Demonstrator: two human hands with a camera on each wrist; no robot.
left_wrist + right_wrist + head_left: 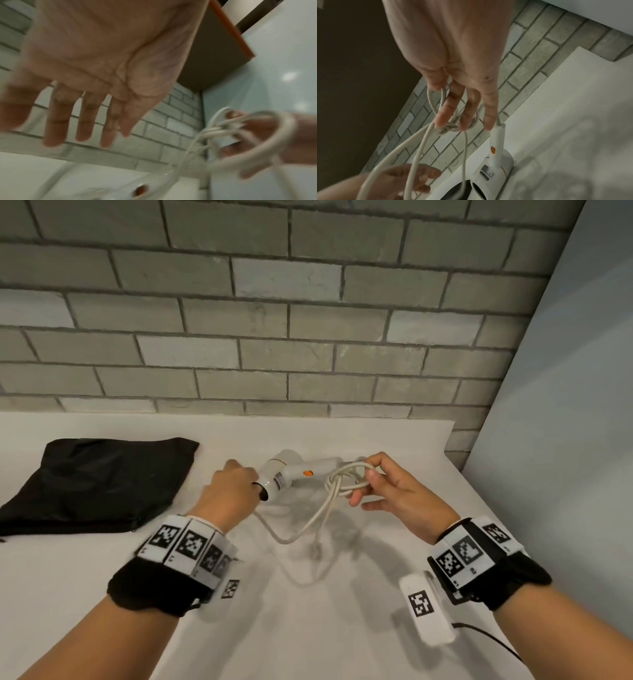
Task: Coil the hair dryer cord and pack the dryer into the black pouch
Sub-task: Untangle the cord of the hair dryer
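A grey brick wall backs a white bench. The black pouch lies flat at the left of the frame, well apart from the work, presumably parked until the cord is tidy. The white hair dryer lies on its side at centre. The right hand holds a few loops of cord, thumb and forefinger pinching them so they cannot spring apart; the uncoiled length sags to the bench. The left hand hovers by the dryer's nozzle, fingers straight and spread (gripping nothing in the left wrist view), likely about to gather the slack.
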